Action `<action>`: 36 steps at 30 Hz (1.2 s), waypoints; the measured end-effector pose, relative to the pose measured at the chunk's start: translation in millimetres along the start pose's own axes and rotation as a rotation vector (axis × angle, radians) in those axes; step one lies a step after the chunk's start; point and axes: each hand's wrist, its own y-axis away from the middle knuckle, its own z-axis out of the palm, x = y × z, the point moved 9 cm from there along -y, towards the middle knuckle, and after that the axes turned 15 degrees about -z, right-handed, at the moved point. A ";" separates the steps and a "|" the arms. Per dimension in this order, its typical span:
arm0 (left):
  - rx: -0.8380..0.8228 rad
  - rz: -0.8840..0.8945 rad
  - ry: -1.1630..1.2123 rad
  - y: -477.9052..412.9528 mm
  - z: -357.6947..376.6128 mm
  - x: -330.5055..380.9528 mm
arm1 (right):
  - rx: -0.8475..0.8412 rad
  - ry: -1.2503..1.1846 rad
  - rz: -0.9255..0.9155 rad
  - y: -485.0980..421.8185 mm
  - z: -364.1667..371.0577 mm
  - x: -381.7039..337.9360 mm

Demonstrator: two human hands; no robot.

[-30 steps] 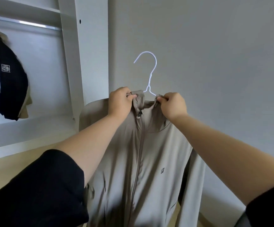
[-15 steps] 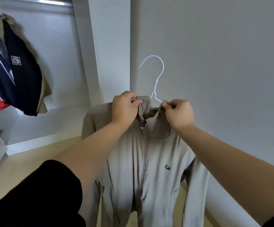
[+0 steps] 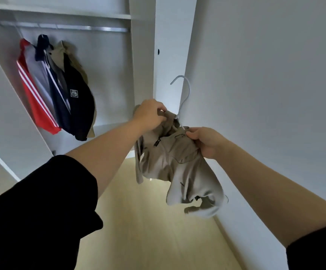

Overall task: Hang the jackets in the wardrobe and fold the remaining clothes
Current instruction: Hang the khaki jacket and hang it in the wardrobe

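The wardrobe (image 3: 107,78) now fills the left of the view, its rail (image 3: 64,27) in full sight where a second ago only a corner showed, so the person has turned toward it. Several jackets (image 3: 61,90) already hang at the rail's left end, leaving bare rail to their right. The beige jacket (image 3: 173,164), which hung flat and full length before, now swings bunched and tilted on its white hanger (image 3: 183,94), just outside the wardrobe's side panel. The left hand (image 3: 148,116) pinches the collar on one side, the right hand (image 3: 206,141) grips the other. The hook is free, so hanging looks imminent.
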 end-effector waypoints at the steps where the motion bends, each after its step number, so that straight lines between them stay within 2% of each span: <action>1: -0.036 -0.037 -0.015 -2.2 -18.1 -6.8 | 0.021 -0.021 -0.008 -2.4 11.6 -12.5; 5: -0.212 -0.195 0.041 3.5 -74.5 -41.8 | 0.057 -0.021 -0.025 -21.6 61.5 -45.2; 10: -0.516 -0.290 0.030 27.2 -90.7 -72.8 | 0.134 -0.067 -0.062 -52.1 113.9 -60.4; 16: -0.635 -0.376 -0.100 25.9 -91.4 -104.7 | 0.178 -0.216 -0.101 -97.3 158.8 -67.4; 19: -0.650 -0.432 0.013 8.1 -89.4 -120.1 | 0.124 -0.252 -0.091 -131.8 182.1 -65.2; 23: -0.523 -0.475 0.013 -35.3 -98.4 -147.2 | 0.038 -0.231 -0.068 -188.7 212.8 -61.2; 26: -0.309 -0.453 -0.086 -88.2 -116.4 -171.6 | -0.043 -0.204 -0.050 -242.4 231.4 -66.0; 29: -0.115 -0.468 -0.087 -148.3 -136.2 -197.8 | -0.175 -0.158 -0.019 -302.6 250.0 -75.2; 36: 0.021 -0.584 -0.005 -252.9 -160.4 -278.1 | -0.315 -0.139 -0.018 -419.4 289.3 -72.6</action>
